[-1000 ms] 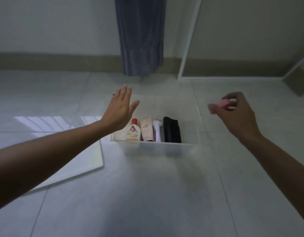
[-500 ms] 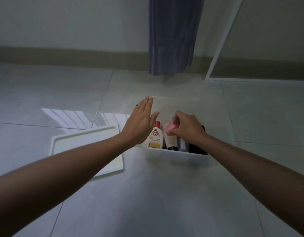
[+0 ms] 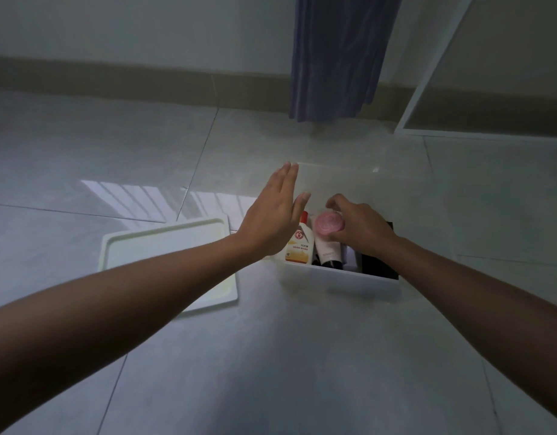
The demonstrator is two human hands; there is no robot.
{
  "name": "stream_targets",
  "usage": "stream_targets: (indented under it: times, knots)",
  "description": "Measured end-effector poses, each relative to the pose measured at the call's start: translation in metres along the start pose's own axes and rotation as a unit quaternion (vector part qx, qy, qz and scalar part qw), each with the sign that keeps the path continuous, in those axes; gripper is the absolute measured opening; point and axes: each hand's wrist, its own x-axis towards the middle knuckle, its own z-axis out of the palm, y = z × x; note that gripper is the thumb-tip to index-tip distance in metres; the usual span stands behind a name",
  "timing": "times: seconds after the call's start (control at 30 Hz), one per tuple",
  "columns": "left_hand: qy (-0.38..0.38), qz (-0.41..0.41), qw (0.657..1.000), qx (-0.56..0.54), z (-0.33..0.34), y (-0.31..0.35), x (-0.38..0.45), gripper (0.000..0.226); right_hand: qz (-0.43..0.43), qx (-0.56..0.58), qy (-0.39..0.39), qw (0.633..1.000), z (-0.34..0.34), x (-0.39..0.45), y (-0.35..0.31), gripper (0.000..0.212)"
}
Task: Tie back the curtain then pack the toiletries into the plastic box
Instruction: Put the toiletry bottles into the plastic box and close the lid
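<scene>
A translucent plastic box (image 3: 339, 279) stands on the tiled floor. Inside it I see a white bottle with a red cap (image 3: 299, 244), a pale tube with a dark cap (image 3: 329, 252) and a black item (image 3: 379, 262) at the right. My right hand (image 3: 361, 227) is over the box, shut on a round pink jar (image 3: 329, 223) held just above the tube. My left hand (image 3: 275, 219) hovers flat and open over the box's left end, holding nothing. A blue curtain (image 3: 336, 54) hangs by the far wall; its upper part is out of view.
The white box lid (image 3: 164, 249) lies flat on the floor to the left of the box. A white frame (image 3: 427, 76) rises at the right, beside the curtain. Grey floor tiles surround the box; a wall with a brown skirting runs behind.
My right hand has carried the pink jar from the right into the box opening. My left hand has stayed flat over the box's left end. The view has shifted left.
</scene>
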Motion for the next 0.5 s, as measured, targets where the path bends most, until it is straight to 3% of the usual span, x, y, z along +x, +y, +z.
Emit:
stream_targets:
  times: [0.1,0.17,0.23,0.3,0.4,0.5]
  knots:
    - [-0.009,0.012,1.0,-0.022,-0.007,-0.001,0.0,0.06,0.018,0.036,0.064,0.997,-0.007,-0.006,-0.019,0.045]
    - [0.019,0.005,0.998,-0.054,-0.018,-0.009,0.0,0.058,0.004,0.119,0.157,0.98,-0.017,-0.013,-0.042,0.03]
    - [0.064,-0.028,0.994,-0.082,-0.033,-0.029,0.001,0.054,-0.081,0.182,0.257,0.946,-0.029,-0.025,-0.073,0.015]
    - [0.104,-0.087,0.987,-0.09,-0.048,-0.062,0.0,0.051,-0.179,0.215,0.295,0.914,-0.035,-0.041,-0.106,0.007]
    - [0.14,-0.226,0.961,-0.073,-0.065,-0.124,-0.013,0.046,-0.246,0.253,0.24,0.904,-0.018,-0.068,-0.149,0.009]
    - [0.133,-0.401,0.904,-0.064,-0.075,-0.175,-0.036,0.045,-0.268,0.256,0.111,0.922,0.014,-0.086,-0.173,0.017]
